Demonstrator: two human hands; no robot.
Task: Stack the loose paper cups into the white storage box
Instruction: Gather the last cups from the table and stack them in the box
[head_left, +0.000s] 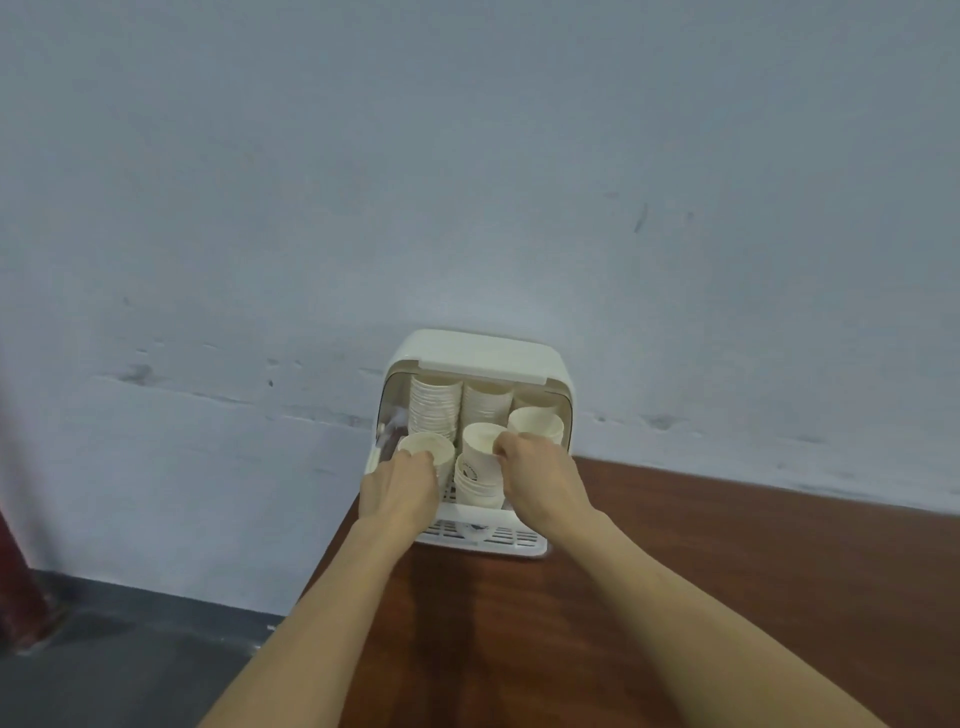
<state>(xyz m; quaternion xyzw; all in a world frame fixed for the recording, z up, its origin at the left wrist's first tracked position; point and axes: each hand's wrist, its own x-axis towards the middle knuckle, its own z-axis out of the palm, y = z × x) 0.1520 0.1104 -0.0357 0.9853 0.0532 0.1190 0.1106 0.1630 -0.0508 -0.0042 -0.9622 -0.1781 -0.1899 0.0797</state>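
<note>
Hands worked inside white plastic storage box (470, 349): left hand (402, 486) gripped cream paper cup (426, 451); right hand (540, 475) pinched front-stack cup rim (483, 436). I'd seat both squarely.

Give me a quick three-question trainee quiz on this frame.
1. True or false: the white storage box stands on the floor.
2. The right hand grips the rim of which cup? A) the top cup of the front middle stack B) a cup lying on the wooden table
3. What does the left hand hold?

Key: 1 false, it stands on the table against the wall. 2 A. 3 the front left cup.
</note>
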